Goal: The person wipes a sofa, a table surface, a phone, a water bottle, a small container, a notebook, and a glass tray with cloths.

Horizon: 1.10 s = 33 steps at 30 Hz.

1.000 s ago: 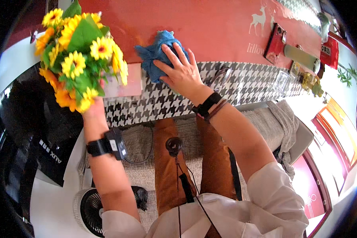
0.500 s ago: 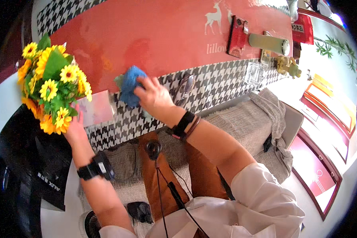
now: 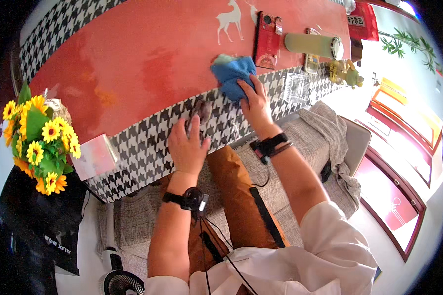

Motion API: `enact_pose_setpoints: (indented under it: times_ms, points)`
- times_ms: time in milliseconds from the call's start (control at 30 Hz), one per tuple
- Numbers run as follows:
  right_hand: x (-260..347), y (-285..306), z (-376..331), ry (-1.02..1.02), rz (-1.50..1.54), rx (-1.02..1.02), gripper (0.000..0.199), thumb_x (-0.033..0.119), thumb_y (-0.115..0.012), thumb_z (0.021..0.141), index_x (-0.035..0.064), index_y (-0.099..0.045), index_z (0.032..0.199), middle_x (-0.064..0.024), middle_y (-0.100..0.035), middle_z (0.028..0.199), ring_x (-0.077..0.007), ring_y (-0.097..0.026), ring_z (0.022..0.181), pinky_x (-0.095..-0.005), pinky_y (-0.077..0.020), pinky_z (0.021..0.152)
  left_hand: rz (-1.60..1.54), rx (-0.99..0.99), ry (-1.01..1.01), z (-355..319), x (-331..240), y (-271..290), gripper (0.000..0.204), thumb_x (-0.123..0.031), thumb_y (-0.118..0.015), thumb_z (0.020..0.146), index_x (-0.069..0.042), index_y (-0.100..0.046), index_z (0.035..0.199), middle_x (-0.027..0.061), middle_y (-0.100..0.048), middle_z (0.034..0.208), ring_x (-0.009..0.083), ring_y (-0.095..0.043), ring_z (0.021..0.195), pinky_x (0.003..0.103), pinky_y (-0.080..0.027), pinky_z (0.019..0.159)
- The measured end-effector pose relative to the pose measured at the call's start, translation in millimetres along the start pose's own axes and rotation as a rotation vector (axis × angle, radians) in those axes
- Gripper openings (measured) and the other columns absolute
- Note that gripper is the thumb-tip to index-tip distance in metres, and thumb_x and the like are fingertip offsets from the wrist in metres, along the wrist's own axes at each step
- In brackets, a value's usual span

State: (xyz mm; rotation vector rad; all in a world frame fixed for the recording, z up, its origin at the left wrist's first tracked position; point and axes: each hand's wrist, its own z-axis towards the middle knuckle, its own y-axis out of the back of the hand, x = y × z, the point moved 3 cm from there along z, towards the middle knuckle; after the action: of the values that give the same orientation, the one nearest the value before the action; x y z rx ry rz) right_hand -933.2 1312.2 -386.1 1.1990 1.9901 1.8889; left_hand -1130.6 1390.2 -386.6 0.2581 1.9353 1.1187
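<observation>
My right hand (image 3: 255,101) grips the edge of a crumpled blue cloth (image 3: 233,73), which lies on the red tabletop and its black-and-white houndstooth border. The cloth's far corner shows pale green. My left hand (image 3: 188,150) reaches over the border with its fingers spread. Its fingertips are at a dark, glossy oval thing (image 3: 202,112), perhaps eyeglasses; whether they touch it I cannot tell. To the left of that hand, a pink-and-white booklet (image 3: 96,156) lies at the table edge beside a pot of artificial sunflowers (image 3: 42,137).
Toward the right of the table (image 3: 133,64) lie a red phone (image 3: 267,40), a capped bottle of pale liquid (image 3: 310,45), a clear tray (image 3: 296,87) and small figurines (image 3: 347,73). A grey sofa (image 3: 300,147) runs along the near side. A fan (image 3: 120,282) stands at lower left.
My right hand has moved the blue cloth to the right along the table. My left hand has left the sunflowers and booklet and come over to the dark oval thing.
</observation>
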Motion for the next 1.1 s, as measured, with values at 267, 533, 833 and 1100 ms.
enact_pose_setpoints:
  times_ms: [267,533,833,1100]
  points:
    - [16,-19,-71,0.576,-0.015,0.260,0.038,0.008,-0.059,0.066,0.0163,-0.059,0.103,-0.0106,-0.045,0.119,-0.0305,-0.039,0.116,-0.0405,-0.0405,0.093,0.065,-0.266,0.201,10,81,37,0.066,-0.019,-0.066,0.074,-0.006,-0.035,0.131,0.0166,-0.049,0.115,0.0311,-0.048,0.104,0.039,-0.040,0.088]
    - [-22,-18,-82,0.008,-0.012,-0.067,0.038,0.004,-0.059,0.064,0.0123,-0.060,0.101,-0.0114,-0.047,0.117,-0.0336,-0.042,0.113,-0.0415,-0.0417,0.090,0.072,-0.236,0.305,24,92,58,0.081,-0.034,-0.069,0.074,-0.008,-0.025,0.136,0.0194,-0.040,0.126,0.0343,-0.038,0.116,0.044,-0.032,0.095]
    - [-93,44,-129,-0.094,0.145,0.187,0.039,0.014,-0.061,0.066,0.0118,-0.054,0.104,-0.0114,-0.052,0.104,-0.0306,-0.052,0.094,-0.0390,-0.0470,0.077,0.270,-0.370,0.010,16,2,41,0.051,-0.019,-0.059,0.081,-0.003,-0.040,0.125,0.0251,-0.028,0.134,0.0398,-0.031,0.122,0.048,-0.027,0.099]
    - [-176,85,-79,-0.475,0.244,-0.052,0.058,0.018,-0.056,0.072,0.0115,-0.037,0.127,-0.0189,-0.057,0.094,-0.0355,-0.058,0.080,-0.0434,-0.0473,0.069,-0.242,0.188,-0.169,72,-158,-74,0.035,-0.015,-0.052,0.085,-0.006,-0.049,0.118,0.0143,-0.058,0.096,0.0304,-0.058,0.081,0.038,-0.049,0.067]
